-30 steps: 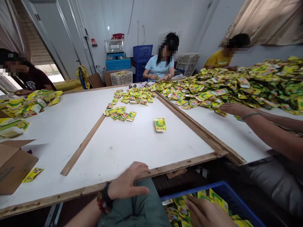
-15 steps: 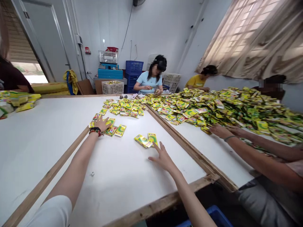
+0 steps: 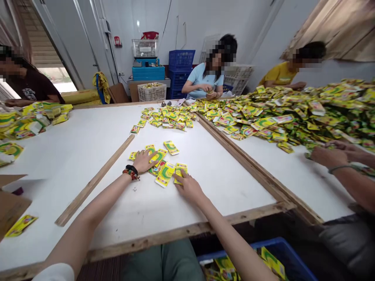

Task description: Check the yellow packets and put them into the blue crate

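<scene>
My left hand (image 3: pixel 143 160) lies palm down with fingers spread over a few yellow-green packets (image 3: pixel 159 157). Beaded and black bands circle that wrist. My right hand (image 3: pixel 190 188) rests its outstretched fingertips on one small packet (image 3: pixel 181 168), without gripping it. Between both hands a tilted packet (image 3: pixel 165 175) lies face up, its edge close to the one under my right fingers. Just beyond them is a single packet (image 3: pixel 171 148). Parts of the packets under my left hand are hidden.
A loose wooden strip (image 3: pixel 96 179) lies left of my hands; a wooden divider (image 3: pixel 234 156) runs along the right. Farther back sits a packet cluster (image 3: pixel 168 117), and a large heap (image 3: pixel 322 113) spreads right. A blue crate (image 3: pixel 288 253) holds packets below. Co-workers sit around the table.
Both hands have come nearer each other, and packets under them have slid together on the white tabletop. My view has turned left and down, bringing the blue crate's packets into sight.
</scene>
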The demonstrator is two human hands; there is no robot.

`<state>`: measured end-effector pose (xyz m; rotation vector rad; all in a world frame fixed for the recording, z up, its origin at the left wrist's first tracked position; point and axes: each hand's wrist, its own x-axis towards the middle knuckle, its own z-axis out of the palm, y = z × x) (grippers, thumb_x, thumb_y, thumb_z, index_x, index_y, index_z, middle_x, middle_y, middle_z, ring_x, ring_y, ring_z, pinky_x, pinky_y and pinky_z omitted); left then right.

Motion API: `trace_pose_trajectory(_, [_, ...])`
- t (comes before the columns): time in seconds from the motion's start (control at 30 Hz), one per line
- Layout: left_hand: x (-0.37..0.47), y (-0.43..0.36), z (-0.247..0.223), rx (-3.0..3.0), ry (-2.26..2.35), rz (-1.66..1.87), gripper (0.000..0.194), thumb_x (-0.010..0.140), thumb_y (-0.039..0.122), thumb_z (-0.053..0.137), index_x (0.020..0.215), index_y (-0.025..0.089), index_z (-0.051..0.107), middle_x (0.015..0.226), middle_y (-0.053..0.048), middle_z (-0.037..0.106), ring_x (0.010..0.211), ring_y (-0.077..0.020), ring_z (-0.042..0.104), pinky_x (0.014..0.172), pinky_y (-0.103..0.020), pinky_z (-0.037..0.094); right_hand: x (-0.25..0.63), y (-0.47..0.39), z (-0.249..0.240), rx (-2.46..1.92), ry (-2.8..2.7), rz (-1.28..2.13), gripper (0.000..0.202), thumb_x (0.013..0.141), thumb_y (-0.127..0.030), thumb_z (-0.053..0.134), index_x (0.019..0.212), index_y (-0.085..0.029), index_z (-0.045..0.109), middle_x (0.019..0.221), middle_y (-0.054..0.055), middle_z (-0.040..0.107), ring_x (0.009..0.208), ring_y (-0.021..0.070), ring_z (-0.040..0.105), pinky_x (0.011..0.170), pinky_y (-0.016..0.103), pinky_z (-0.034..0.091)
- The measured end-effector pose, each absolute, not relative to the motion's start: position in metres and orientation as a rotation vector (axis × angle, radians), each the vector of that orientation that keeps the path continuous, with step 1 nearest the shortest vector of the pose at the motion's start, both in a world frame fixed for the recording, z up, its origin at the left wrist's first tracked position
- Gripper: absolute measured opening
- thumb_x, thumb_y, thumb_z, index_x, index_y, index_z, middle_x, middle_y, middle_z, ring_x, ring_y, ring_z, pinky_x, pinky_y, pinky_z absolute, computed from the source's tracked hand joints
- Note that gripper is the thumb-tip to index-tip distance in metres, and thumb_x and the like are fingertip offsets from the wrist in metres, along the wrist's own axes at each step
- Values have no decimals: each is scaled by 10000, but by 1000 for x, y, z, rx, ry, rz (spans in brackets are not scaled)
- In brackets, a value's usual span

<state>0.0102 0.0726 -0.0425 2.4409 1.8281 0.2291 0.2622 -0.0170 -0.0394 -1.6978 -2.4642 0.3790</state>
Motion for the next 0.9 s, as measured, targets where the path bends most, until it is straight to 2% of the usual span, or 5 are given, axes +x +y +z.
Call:
trace_pose_trajectory(0.13, [8,-12,-34,2404,1623,377,590,914,569,366,1450,328,306,1525,-79,313,1403,-375,234,1111,-608,176,275,-75,-22,-1735,-2428,374,465,833,-280,552,1297,-263,574,1382,136,529,1014,319,669,875,441,508])
trace_pose_trajectory(0.27, [27,-108,-21,2150,1273,870,703,847,540,549,1454,274,314,1554,-100,256,1443,-343,163,1160,-565,125,289,-125,4,-1245,-2157,529,470,781,-220,575,1250,-226,617,1340,115,581,1183,287,585,986,413,468])
trace_pose_trajectory(0.47, [101,-182,-15,911,660,1301,647,844,598,508,1360,214,440,1420,-138,472,1312,-301,447,1063,-465,389,259,-182,-2,-649,-1868,924,477,838,-276,585,1313,-304,564,1418,72,497,1344,297,412,1116,536,275])
trace_pose_trajectory(0.57, [130,-182,-23,751,911,1566,609,842,553,535,1322,193,432,1333,-137,541,1261,-271,504,1053,-416,406,240,-197,-20,-710,-1714,1048,426,843,-403,600,1256,-303,615,1352,69,566,1358,318,384,1133,584,198])
trace_pose_trajectory(0.9, [139,-187,-79,1739,1527,1721,559,792,381,613,1264,191,380,1169,-158,605,1029,-276,640,829,-414,532,224,-189,-19,-902,-848,1492,305,710,-362,732,949,-174,763,948,67,760,928,277,677,905,422,502])
